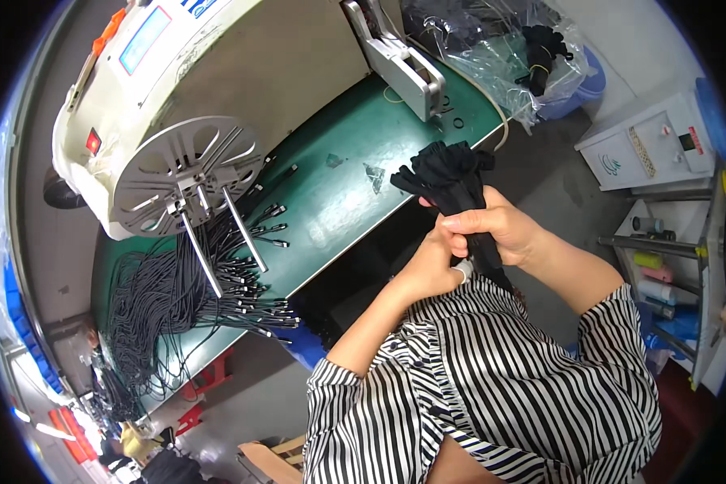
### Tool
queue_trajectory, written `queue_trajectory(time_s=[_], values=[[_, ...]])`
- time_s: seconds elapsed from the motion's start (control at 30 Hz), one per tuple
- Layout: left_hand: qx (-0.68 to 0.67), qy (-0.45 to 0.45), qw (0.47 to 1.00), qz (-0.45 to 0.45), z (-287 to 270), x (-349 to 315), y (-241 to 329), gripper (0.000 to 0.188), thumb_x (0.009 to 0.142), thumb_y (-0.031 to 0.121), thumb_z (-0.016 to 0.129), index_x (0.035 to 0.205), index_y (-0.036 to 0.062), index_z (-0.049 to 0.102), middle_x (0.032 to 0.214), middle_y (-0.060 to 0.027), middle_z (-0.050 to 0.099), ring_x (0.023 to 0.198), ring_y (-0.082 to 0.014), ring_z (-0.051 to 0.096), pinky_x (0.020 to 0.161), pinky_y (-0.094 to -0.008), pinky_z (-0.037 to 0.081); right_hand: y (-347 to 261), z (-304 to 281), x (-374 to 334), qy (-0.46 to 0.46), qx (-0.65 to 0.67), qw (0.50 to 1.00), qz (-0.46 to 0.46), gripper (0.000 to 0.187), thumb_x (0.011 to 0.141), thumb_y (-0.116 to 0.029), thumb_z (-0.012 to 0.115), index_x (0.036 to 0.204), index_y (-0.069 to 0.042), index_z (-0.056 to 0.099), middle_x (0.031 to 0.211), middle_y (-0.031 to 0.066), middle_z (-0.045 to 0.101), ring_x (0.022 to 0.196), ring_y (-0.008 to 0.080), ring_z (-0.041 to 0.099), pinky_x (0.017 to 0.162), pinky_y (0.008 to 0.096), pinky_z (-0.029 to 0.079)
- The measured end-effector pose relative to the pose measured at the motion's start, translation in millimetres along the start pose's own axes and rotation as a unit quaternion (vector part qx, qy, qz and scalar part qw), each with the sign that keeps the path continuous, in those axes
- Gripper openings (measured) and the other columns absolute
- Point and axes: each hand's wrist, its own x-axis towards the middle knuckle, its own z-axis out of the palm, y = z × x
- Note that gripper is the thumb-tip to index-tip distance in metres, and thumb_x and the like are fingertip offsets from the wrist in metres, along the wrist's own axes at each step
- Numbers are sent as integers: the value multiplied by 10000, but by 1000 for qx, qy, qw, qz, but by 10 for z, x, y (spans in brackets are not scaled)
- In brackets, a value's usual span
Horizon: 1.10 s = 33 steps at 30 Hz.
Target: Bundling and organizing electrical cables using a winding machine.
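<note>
In front of my chest, both hands grip a bundle of black, soft-looking strips [448,173], whose looped or folded ends fan out at the top. My right hand [500,226] wraps around the middle of the bundle, with the thumb across its front. Just below and to the left, my left hand [434,266] is closed against the bundle's lower part, touching the right fingers. A small white band [464,270] shows at the left hand's fingers. The bundle's lower end hangs near my striped shirt, partly hidden by the hands.
A winding machine [242,73] with a slotted metal disc [149,181] and pegs stands on the green table [339,214]. Many black cables [161,302] with metal plugs lie at left. A plastic-lined blue bin [593,81] holds another black bundle [540,60]. A shelf rack [661,246] stands at right.
</note>
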Motion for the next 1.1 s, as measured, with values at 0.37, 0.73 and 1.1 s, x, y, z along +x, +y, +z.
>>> queue_trajectory(time_s=[0.37, 0.73, 1.1], values=[[-310, 269, 911, 29, -370, -522, 203, 359, 914, 171, 580, 1204, -34, 527, 1121, -72, 597, 1027, -125, 544, 920, -286, 416, 63, 414, 368, 14, -592, 779, -206, 394, 736, -187, 660, 1113, -95, 594, 931, 173, 649, 870, 336, 633, 791, 388, 512], [-556, 352, 752, 20, -847, -364, 286, 169, 909, 175, 551, 954, 17, 591, 915, -58, 606, 848, -163, 567, 791, -300, 441, -127, 646, 949, -52, -430, 901, 13, 447, 727, -238, 744, 1034, 58, 607, 914, 123, 650, 860, 153, 596, 733, 303, 481], [-705, 297, 632, 127, -954, -237, 166, 250, 914, 136, 461, 1054, -49, 555, 1157, -180, 574, 1115, -286, 518, 1026, -409, 373, -480, 727, 1045, 4, -331, 938, 104, 312, 848, -170, 597, 1041, 71, 549, 776, 33, 533, 683, 100, 488, 604, 279, 421]])
